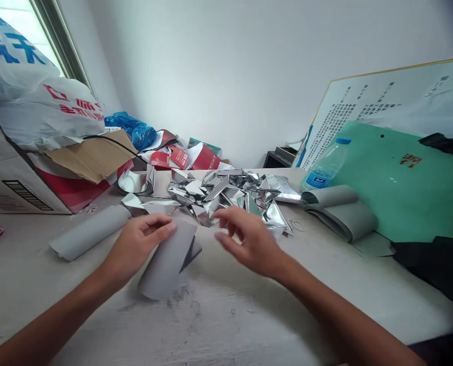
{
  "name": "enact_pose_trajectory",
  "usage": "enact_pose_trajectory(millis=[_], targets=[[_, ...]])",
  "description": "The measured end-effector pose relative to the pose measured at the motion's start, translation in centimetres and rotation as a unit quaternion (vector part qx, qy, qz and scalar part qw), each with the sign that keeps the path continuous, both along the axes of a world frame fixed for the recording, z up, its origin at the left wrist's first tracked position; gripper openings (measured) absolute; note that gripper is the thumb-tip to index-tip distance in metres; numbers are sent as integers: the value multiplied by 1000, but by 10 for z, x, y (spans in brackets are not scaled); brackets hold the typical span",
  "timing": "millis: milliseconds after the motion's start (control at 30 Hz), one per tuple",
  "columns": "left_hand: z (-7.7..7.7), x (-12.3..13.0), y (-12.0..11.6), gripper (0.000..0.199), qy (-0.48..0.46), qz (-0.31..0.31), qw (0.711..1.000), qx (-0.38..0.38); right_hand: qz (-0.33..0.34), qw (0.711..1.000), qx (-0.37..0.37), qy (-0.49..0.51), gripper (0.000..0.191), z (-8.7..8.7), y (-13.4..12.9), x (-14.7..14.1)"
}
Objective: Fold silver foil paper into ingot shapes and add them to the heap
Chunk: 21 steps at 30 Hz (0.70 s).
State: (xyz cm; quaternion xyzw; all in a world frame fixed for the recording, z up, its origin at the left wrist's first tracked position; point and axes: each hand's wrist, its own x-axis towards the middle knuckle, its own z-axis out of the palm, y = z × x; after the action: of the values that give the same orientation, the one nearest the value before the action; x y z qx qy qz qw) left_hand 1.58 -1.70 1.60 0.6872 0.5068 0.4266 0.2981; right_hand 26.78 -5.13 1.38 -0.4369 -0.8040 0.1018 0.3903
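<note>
Forearms: bare, both entering from the bottom corners — left forearm (55, 315) and right forearm (336, 310), closest to the camera.
Table: long, white-topped table (226, 325), its surface scuffed.
Backdrop: gold-framed printed poster (386, 99) leaning at right, with a green board (397, 178) in front of it.
Containers: cardboard box (13, 178) at left, flaps open, a white plastic bag (32, 91) with blue and red print heaped on top; box contents hidden. Plastic water bottle (325, 165), blue-capped, lies tilted against the green board; fill level cannot be told.
Heap: crumpled silver foil scraps (226, 195), mid-table, just beyond the hands.
Held piece: curled grey sheet (163, 264), on or just above the table in front of the body, a dark inner face showing at its edge.
Axis: long axis diagonal — upper end toward the foil heap, lower end toward the person.
Left grip: left hand (137, 246) clasps the sheet, thumb across its upper part.
Right grip: right hand (249, 241) open, fingers spread, grasping nothing, nearest the foil heap.
Loose items: grey roll (89, 233) left of the sheet; curled grey sheets (341, 216) at right; rubber bands (297, 225) beside them.
</note>
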Motion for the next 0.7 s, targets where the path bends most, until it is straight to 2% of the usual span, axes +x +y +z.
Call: enact_pose_trajectory(millis=[67, 133, 233, 333, 567, 700], targets=[[-3, 7, -7, 42, -28, -50, 996, -64, 48, 996, -73, -14, 45, -7, -6, -12], [-6, 11, -11, 41, -40, -89, 990, -104, 65, 992, -101, -37, 47, -15, -7, -19], [-9, 14, -14, 42, -52, -138, 979, -144, 32, 992, -115, -29, 38, -24, -4, -24], [-12, 13, -15, 42, -50, -168, 972, -155, 23, 988, -151, 7, 31, -25, -2, -25], [-16, 11, -12, 45, -110, -133, 970, -174, 40, 959, -270, 74, 35, -15, -1, -22], [-19, 13, -10, 46, -155, -104, 967, -174, 86, 930, -343, 96, 40, -14, 1, -20]])
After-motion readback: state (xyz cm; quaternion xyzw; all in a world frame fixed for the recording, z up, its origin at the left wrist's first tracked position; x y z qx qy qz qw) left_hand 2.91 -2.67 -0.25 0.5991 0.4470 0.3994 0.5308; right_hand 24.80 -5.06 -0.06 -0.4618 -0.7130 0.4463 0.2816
